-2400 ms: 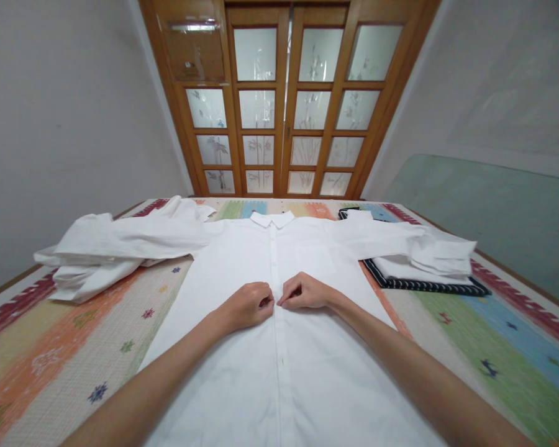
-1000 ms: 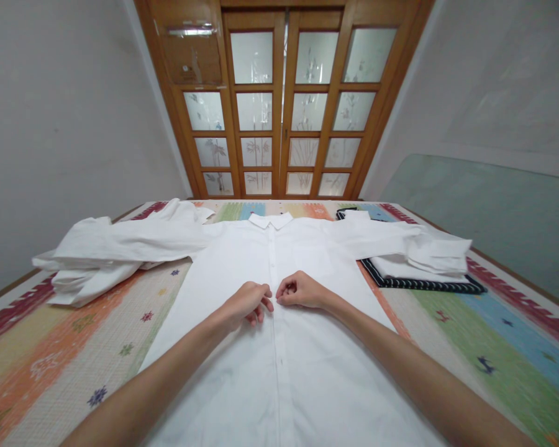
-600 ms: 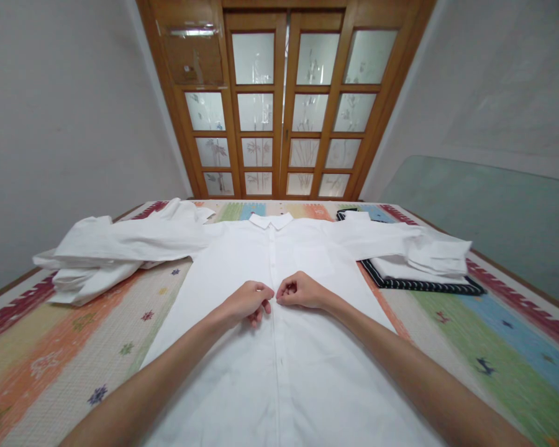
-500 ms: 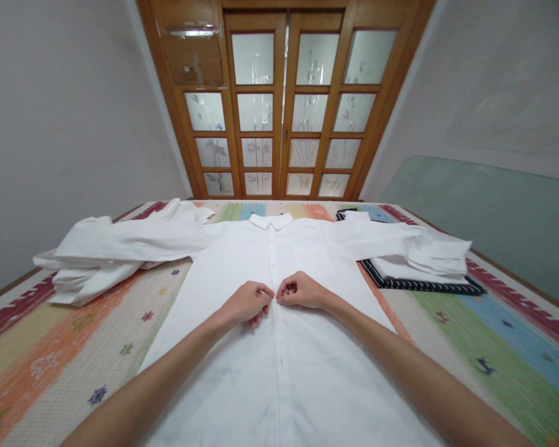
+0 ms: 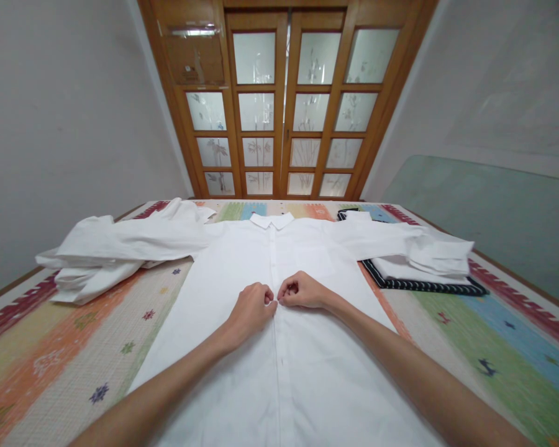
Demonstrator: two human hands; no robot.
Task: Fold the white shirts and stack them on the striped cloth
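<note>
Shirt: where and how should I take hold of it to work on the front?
Probably the placket, pinched at mid-height: left hand from the left, right hand from the right. The shirt lies flat, collar pointing away, sleeves spread sideways, so this narrow strip down the middle is approachable from both sides.

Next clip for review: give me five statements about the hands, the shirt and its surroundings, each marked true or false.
1. The left hand and right hand are both at the front of the white shirt. True.
2. The collar lies nearest the person. False: the collar is at the far end.
3. The sleeve on the person's right lies partly over a dark striped cloth. True.
4. The table covering is plain black. False: the table covering has multicoloured bands.
5. The wooden doors have glass panes. True.
</note>
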